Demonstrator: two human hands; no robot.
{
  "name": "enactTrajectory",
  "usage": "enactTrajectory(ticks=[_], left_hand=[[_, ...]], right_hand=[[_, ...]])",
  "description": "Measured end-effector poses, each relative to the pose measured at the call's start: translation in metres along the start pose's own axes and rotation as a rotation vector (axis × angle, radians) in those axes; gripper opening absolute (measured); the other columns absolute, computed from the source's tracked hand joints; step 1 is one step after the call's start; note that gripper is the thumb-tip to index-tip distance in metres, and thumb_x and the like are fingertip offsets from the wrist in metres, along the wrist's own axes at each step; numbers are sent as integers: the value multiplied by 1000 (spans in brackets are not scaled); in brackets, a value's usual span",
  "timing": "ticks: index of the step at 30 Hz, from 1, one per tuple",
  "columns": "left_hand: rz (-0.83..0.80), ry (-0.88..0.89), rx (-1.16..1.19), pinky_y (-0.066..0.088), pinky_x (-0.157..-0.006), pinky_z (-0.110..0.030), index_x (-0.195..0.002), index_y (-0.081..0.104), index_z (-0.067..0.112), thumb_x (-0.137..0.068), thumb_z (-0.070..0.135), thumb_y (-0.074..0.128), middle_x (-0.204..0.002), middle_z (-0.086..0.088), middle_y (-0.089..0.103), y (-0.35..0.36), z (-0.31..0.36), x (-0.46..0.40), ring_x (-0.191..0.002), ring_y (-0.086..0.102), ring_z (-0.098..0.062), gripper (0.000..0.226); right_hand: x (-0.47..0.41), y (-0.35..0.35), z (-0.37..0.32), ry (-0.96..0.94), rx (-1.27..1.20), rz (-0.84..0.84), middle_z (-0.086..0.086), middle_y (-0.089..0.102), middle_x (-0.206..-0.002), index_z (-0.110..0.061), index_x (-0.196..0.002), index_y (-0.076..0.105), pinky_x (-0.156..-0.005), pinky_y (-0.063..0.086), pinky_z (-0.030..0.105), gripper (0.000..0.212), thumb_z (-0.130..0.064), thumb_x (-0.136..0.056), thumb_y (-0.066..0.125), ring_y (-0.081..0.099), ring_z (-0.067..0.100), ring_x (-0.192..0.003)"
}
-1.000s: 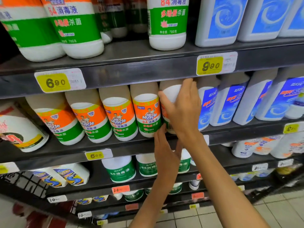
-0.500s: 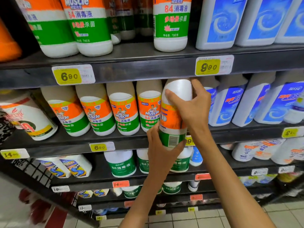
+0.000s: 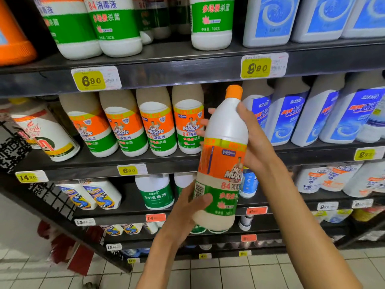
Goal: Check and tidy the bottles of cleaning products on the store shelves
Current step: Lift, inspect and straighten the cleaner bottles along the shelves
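I hold a white Mr Muscle bottle [image 3: 221, 163] with an orange cap and an orange and green label upright in front of the shelves. My right hand [image 3: 253, 138] grips its white upper body, fingers wrapped behind it. My left hand [image 3: 188, 207] grips its lower green part from the left. Behind it, on the middle shelf [image 3: 166, 163], stands a row of matching Mr Muscle bottles [image 3: 156, 126], with a gap just right of them.
Blue-labelled white bottles [image 3: 308, 115] fill the middle shelf's right side. The upper shelf [image 3: 177, 67] carries more green-labelled and blue bottles. Lower shelves hold green-labelled tubs [image 3: 156, 195] and other cleaners. A tiled floor [image 3: 260, 272] lies below.
The bottle has come off the middle shelf and out toward me, held in both hands; its orange cap now shows. The view has shifted closer and to the right.
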State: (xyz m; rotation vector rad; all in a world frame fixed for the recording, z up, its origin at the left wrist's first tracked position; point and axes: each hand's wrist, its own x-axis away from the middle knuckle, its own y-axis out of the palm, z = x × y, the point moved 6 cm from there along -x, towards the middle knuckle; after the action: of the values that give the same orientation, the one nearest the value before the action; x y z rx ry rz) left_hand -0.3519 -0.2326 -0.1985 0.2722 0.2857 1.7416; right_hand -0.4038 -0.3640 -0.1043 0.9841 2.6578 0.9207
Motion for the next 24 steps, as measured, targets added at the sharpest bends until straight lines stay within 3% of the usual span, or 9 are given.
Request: enactTrajectory(ticks=[3,5,7,9,11,14,18,20,24], left_hand=[[-50,-84,25,55,-81,-30,-119,56,15,-51,46,88,-111,-5,71,1,0,3,-104,67,-21,81],[7,-79,-43,55,-81,-29,-122,55,19,-55,55,83,-113,-1,70,-1,11,2,-105,66,-19,81],[108,-40,-163,56,-84,-33,-122,54,27,-63,63,74,-115,3,69,0,22,0,-107,65,-18,72],[183,-18,-227,52,-93,-44,-117,58,32,-72,64,65,-113,4,70,5,26,2,-106,66,-18,55],[193,-27,-146,53,-91,-44,-111,66,34,-70,66,59,-111,2,71,12,24,6,-104,67,-19,52],[104,-79,89,55,-88,-43,-117,65,34,-69,67,54,-117,-4,69,27,22,13,-110,64,-25,59],[108,-146,222,42,-99,-58,-133,52,14,-70,61,62,-129,-22,57,38,17,10,-117,52,-42,80],[100,-185,204,43,-100,-56,-135,50,15,-76,63,56,-130,-21,57,38,14,9,-120,52,-40,76],[119,-169,21,56,-86,-38,-122,61,32,-73,69,42,-117,-1,69,22,24,8,-109,65,-19,65]], right_hand=[[2,4,3,-46,55,-5,13,71,-103,-14,-112,63,-77,57,39,52,-44,-69,67,69,26,-93],[7,7,-4,-111,159,75,8,74,-83,-19,-93,67,-64,58,33,32,-43,-72,71,72,22,-76],[8,6,-12,-201,295,191,5,74,-77,-19,-88,67,-57,57,30,25,-41,-77,72,72,20,-70],[9,8,-14,-233,381,219,4,75,-80,-20,-92,67,-62,58,31,28,-45,-79,71,73,20,-73],[9,8,-12,-186,400,179,3,75,-85,-22,-95,66,-69,59,34,27,-47,-83,65,73,20,-80],[10,4,-11,-98,161,86,7,75,-93,-21,-98,67,-80,58,40,23,-41,-88,61,71,22,-89],[7,1,0,30,-85,59,21,56,-131,-8,-134,50,-100,45,49,68,-37,-74,66,55,35,-121],[5,-2,-1,22,-53,67,22,59,-126,-7,-132,51,-91,51,46,71,-36,-69,68,59,36,-114],[3,-14,-8,-43,145,190,15,70,-88,-11,-102,63,-75,58,45,38,-35,-75,75,70,29,-77]])
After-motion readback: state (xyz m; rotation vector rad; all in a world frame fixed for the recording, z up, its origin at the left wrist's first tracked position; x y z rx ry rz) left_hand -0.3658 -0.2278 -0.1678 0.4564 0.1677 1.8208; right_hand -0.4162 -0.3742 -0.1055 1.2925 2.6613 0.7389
